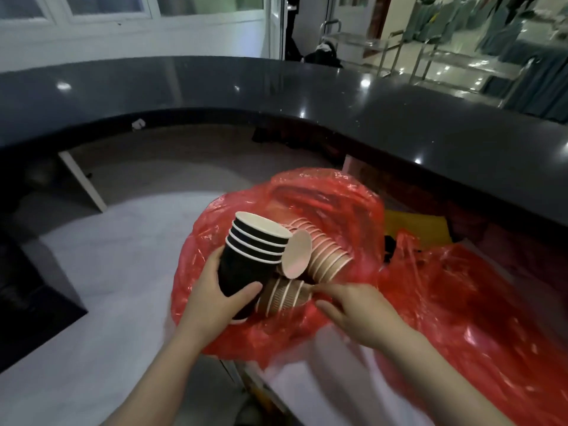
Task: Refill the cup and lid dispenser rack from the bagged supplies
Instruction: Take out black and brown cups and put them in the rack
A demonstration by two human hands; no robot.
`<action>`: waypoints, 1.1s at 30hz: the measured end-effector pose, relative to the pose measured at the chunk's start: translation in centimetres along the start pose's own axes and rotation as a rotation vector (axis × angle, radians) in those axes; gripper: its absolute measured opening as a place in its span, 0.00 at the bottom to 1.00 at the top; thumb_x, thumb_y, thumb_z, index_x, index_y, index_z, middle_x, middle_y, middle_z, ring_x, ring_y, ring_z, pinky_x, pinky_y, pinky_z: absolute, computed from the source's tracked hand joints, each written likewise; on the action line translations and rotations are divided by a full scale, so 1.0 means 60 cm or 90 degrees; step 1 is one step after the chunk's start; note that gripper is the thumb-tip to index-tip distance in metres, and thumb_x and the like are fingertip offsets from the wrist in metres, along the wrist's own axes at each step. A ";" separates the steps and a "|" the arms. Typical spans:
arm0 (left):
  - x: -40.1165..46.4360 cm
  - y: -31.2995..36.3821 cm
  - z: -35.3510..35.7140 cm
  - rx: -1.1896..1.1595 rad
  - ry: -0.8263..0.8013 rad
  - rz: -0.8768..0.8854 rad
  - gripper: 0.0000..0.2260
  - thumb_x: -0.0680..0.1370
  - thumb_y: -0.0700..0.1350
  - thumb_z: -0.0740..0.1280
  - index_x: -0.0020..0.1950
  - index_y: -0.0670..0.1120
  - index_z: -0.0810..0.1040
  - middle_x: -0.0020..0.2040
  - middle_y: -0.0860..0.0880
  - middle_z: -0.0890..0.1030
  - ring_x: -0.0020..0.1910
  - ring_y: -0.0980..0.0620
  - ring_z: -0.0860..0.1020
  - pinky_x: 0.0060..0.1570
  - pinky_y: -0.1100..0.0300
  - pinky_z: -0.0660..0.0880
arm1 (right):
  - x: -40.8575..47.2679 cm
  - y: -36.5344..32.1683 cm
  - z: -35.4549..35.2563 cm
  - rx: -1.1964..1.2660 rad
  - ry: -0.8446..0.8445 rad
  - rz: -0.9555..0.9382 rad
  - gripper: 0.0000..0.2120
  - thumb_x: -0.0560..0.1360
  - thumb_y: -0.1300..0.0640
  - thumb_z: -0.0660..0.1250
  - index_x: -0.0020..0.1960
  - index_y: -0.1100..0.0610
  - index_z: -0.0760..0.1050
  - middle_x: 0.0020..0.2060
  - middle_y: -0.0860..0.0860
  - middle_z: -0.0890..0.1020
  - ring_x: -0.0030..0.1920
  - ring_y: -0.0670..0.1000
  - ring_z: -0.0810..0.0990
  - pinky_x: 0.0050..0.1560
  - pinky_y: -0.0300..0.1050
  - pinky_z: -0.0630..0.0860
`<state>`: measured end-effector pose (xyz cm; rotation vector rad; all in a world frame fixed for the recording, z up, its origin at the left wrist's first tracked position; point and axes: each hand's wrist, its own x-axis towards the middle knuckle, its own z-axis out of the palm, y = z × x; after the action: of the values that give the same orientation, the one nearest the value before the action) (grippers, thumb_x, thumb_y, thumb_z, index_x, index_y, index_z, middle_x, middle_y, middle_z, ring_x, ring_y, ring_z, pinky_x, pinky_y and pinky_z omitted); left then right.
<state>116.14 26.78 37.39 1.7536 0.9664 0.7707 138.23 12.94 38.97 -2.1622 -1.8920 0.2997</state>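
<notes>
1. Over the open mouth of the red bag, in the head view, my left hand wraps its fingers and thumb around a nested stack of black cups, rims tilted up and away from me.
2. Just right of that stack, my right hand pinches at the rim of a short brown stack lying on its side on the bag; whether the pinch has hold of the rim or only touches it, I cannot tell.
3. Behind the brown stack, a longer row of brown cups lies inside the bag, its open end touching or nearly touching the black stack.
4. Risk one, as I judge it: the top black cups sit loosely nested and the stack leans, so a quick lift could shed one onto the white surface left of the bag.
5. Risk two: a fingertip pinch on a ribbed rim is weak, so the brown stack may separate or roll back into the bag.
6. Risk three: loose red film could snag the cups and drag the bag off its edge.
7. No dispenser rack shows anywhere around the bag, so the carry would start blind.
</notes>
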 end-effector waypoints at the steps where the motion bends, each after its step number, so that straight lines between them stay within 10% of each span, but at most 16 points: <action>1: -0.012 -0.006 0.000 0.003 0.011 -0.013 0.31 0.67 0.52 0.77 0.66 0.62 0.66 0.55 0.71 0.75 0.54 0.72 0.74 0.43 0.75 0.71 | -0.005 0.001 0.003 0.006 0.009 -0.003 0.16 0.78 0.42 0.58 0.63 0.42 0.75 0.54 0.44 0.82 0.53 0.50 0.80 0.49 0.47 0.74; 8: -0.088 -0.018 0.002 0.033 0.078 -0.048 0.36 0.61 0.62 0.71 0.67 0.59 0.66 0.57 0.67 0.74 0.55 0.68 0.73 0.46 0.71 0.69 | -0.033 -0.008 0.037 -0.040 0.148 0.058 0.20 0.76 0.45 0.66 0.32 0.58 0.80 0.35 0.53 0.75 0.36 0.58 0.77 0.35 0.48 0.70; 14: -0.141 -0.002 -0.012 0.048 0.163 -0.034 0.36 0.64 0.59 0.72 0.69 0.55 0.66 0.57 0.64 0.74 0.53 0.70 0.73 0.44 0.75 0.68 | 0.001 -0.075 0.062 -0.032 0.063 0.266 0.29 0.70 0.29 0.60 0.49 0.53 0.81 0.50 0.51 0.77 0.56 0.57 0.73 0.51 0.50 0.72; 29: -0.228 0.016 -0.025 -0.117 0.219 -0.043 0.28 0.66 0.53 0.71 0.64 0.52 0.69 0.53 0.60 0.77 0.48 0.71 0.77 0.39 0.77 0.72 | -0.093 -0.105 0.076 0.247 0.423 0.066 0.07 0.68 0.64 0.74 0.44 0.55 0.79 0.64 0.53 0.75 0.66 0.60 0.68 0.59 0.59 0.64; 33: -0.238 0.018 -0.031 -0.205 0.174 -0.076 0.28 0.59 0.60 0.73 0.58 0.59 0.73 0.52 0.59 0.82 0.50 0.63 0.80 0.41 0.71 0.76 | -0.110 -0.112 0.055 0.423 0.413 0.041 0.09 0.74 0.66 0.69 0.45 0.52 0.76 0.70 0.54 0.67 0.70 0.49 0.63 0.67 0.45 0.64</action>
<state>107.89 14.95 37.96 1.3243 1.0512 1.0436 130.00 7.44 37.94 -1.5989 -1.1475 0.1710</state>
